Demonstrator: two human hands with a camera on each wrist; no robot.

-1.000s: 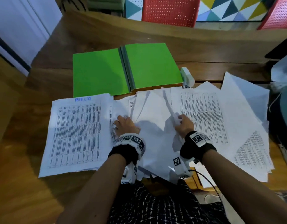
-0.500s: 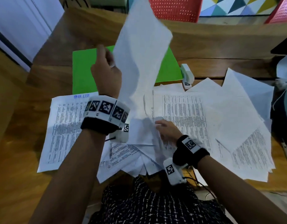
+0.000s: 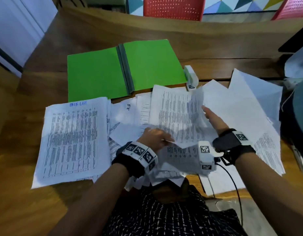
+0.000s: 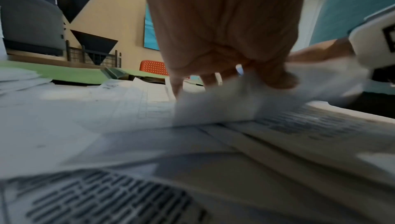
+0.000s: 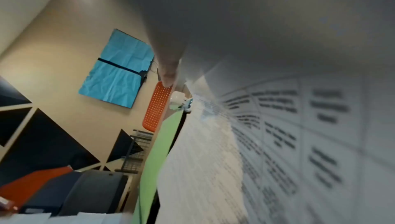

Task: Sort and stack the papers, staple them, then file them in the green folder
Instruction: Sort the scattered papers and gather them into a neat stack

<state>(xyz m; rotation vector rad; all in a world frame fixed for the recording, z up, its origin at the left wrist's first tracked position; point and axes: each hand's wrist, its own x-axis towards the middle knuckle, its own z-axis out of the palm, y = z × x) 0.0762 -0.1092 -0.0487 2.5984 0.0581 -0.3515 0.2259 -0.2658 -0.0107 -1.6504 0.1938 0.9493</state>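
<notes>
papers (image 3: 246, 106) litter wooden table (image 3: 14, 193), green folder (image 3: 96, 74) open behind.

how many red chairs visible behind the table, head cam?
2. One red chair stands behind the far edge of the table, near centre. The second red chair is at the top right corner, cut off by the frame. Others may be out of view.

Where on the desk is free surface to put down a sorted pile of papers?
Bare wood lies left of the printed stack, and more left of the open green folder. Loose papers crowd the middle and right, up to the stapler.
</notes>
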